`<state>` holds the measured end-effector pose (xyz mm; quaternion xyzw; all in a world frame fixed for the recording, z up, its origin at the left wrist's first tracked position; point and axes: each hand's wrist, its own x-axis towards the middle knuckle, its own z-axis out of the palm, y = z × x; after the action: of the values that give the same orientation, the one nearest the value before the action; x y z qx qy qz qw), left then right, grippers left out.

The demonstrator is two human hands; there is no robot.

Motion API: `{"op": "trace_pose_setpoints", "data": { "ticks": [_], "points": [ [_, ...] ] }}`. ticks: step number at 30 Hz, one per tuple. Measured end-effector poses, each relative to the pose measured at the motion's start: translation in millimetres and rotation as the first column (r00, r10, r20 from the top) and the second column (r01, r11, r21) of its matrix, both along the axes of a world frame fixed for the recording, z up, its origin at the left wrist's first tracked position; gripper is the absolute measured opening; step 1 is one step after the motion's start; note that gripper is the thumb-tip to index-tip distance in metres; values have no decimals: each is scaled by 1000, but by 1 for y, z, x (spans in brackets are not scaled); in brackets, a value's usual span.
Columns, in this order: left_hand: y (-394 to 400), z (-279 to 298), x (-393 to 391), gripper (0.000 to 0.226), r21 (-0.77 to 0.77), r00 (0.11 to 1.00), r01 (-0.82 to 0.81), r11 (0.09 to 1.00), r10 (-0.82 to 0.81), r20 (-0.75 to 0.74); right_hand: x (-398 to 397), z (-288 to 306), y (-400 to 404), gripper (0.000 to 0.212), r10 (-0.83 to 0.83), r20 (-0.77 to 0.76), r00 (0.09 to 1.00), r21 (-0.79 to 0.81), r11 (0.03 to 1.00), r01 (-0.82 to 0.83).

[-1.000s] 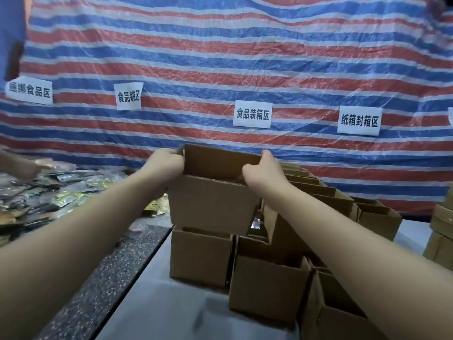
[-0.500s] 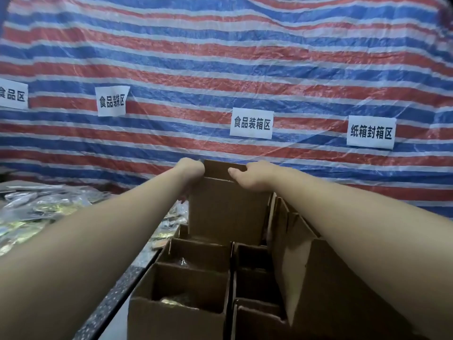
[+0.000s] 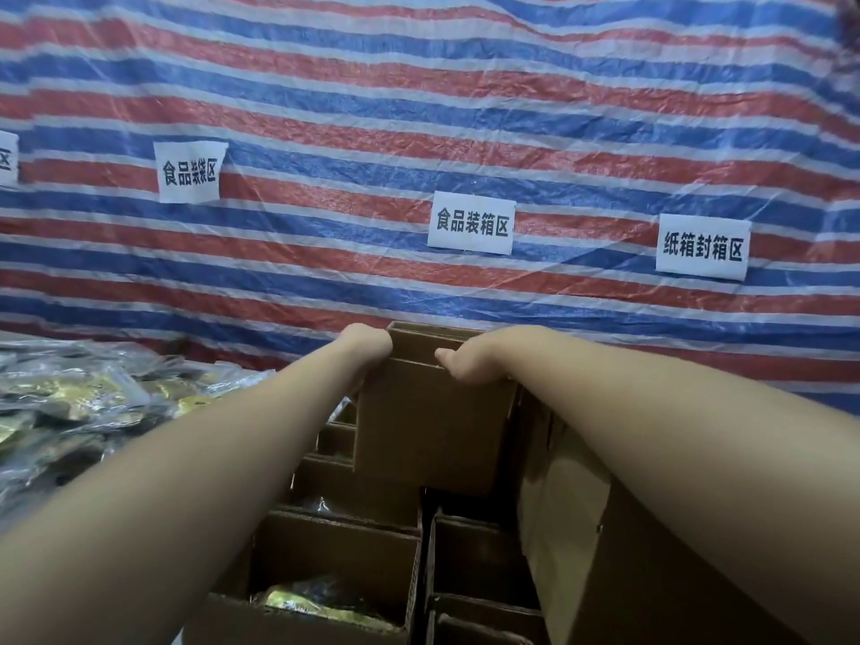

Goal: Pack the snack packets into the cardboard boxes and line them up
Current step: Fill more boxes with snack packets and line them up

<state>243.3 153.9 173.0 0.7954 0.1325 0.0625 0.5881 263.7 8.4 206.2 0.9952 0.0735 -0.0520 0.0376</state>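
An open brown cardboard box is held at arm's length, above the far end of the rows of boxes. My left hand grips its left top edge and my right hand grips its right top edge, fingers curled over the rim. Below it stand rows of open cardboard boxes; the nearest one holds a yellow and dark snack packet. A heap of loose snack packets lies at the left. What the held box contains is hidden.
A taller cardboard box stands at the right under my right forearm. A red, white and blue striped tarp hangs close behind, with white paper signs stuck on it.
Both hands have carried the box farther away and toward the tarp. The view has moved forward over the rows of boxes, which now lie directly below.
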Motion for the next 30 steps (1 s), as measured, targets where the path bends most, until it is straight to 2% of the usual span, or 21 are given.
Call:
{"op": "trace_pose_setpoints", "data": {
  "ticks": [3, 8, 12, 15, 17, 20, 22, 25, 30],
  "points": [
    [-2, 0, 1, 39, -17, 999, 13, 1000, -13, -29, 3, -7, -6, 57, 3, 1, 1000, 26, 1000, -3],
    [-2, 1, -1, 65, -104, 995, 53, 993, -62, -84, -5, -9, -11, 80, -67, 17, 998, 124, 990, 64],
    [2, 0, -9, 74, -28, 999, -21, 999, 20, -48, -22, 1, -17, 83, -17, 88, 996, 140, 990, 5],
    [5, 7, -22, 67, 6, 996, -71, 997, 70, 49, -37, 15, -31, 76, 29, 190, 981, 143, 988, -57],
    [4, 13, -33, 58, 98, 981, -131, 986, 115, 157, -51, 24, -42, 69, 54, 220, 974, 149, 985, -88],
    [-7, 22, -58, 32, 238, 925, -203, 950, 106, 365, -80, 36, -62, 60, 71, 252, 965, 191, 974, -122],
    [-23, 26, -82, 18, 305, 886, -196, 932, 35, 463, -107, 42, -78, 53, 90, 293, 952, 234, 959, -162],
    [-51, 31, -125, 14, 415, 850, -130, 900, -115, 515, -149, 47, -108, 39, 66, 373, 925, 319, 928, -194],
    [-111, 33, -194, 17, 518, 777, -19, 855, -313, 546, -214, 35, -181, 21, -144, 520, 842, 496, 854, -160]
  ]
}}
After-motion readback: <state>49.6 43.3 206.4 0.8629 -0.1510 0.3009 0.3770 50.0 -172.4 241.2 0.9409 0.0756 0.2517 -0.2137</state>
